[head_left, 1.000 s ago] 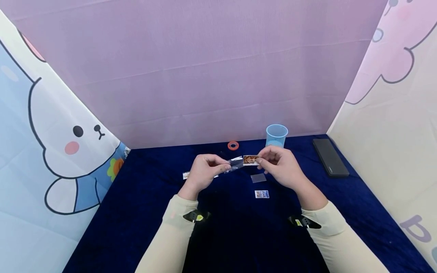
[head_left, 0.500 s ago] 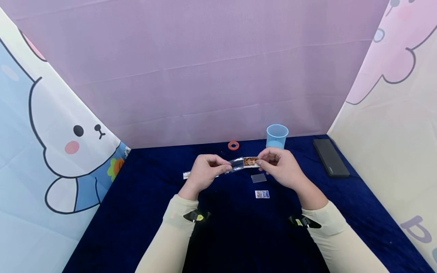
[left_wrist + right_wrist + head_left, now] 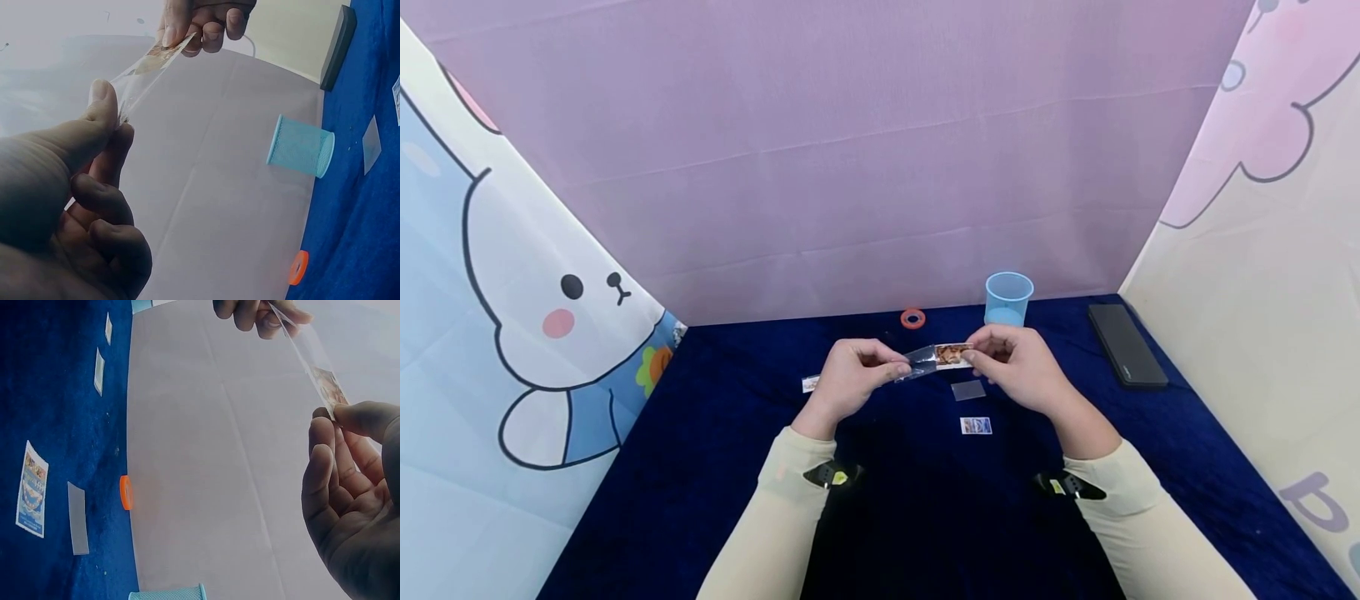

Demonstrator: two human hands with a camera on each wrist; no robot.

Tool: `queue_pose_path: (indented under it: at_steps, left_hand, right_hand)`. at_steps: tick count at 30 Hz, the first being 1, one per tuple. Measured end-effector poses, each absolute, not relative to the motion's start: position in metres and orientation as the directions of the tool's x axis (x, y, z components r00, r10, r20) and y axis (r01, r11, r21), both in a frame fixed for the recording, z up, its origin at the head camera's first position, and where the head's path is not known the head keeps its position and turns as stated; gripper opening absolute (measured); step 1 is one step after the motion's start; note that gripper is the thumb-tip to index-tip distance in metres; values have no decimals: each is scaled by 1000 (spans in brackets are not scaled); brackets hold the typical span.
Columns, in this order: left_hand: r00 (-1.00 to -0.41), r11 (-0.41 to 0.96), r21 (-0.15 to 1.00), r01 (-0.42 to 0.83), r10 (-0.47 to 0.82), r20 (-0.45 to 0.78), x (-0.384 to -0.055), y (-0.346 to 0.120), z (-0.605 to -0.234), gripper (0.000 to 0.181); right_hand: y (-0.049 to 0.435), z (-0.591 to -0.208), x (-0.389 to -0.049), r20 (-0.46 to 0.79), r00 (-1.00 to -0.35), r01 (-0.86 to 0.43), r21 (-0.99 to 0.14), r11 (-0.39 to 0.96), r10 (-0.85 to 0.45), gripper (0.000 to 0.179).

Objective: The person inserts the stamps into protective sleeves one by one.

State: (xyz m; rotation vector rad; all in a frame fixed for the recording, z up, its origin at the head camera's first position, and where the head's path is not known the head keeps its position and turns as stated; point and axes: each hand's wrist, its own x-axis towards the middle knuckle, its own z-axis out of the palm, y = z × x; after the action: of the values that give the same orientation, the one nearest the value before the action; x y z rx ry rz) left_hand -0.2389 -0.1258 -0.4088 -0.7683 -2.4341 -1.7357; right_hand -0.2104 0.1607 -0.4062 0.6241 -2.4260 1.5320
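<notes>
Left hand (image 3: 856,377) pinches clear sleeve (image 3: 922,361), right hand (image 3: 1021,367) pinches picture card (image 3: 952,356); sleeving, it seems, and a straight push is wanted next!

Light blue, navy and mauve

The mesh cup (image 3: 1007,300) is light blue, on navy cloth (image 3: 737,433). Left of the cup, the ring (image 3: 125,491) is orange-red; right of it, the case (image 3: 1127,346) is black. On the cup's near side, the photo card (image 3: 952,356) is brown with white edging, the film (image 3: 921,362) clear, the label (image 3: 976,426) printed blue, white and brown. Behind the cup, the fabric (image 3: 850,167) is mauve.
</notes>
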Motion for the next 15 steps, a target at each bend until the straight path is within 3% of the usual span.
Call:
queue_pose_path:
  at_steps: [15]
  left_hand:
    - [-866,262,864,430,391,313,-237,-127,-409,8]
  right_hand:
    - [161,-405,-209,361,-898,-434,-820,373,-251,5]
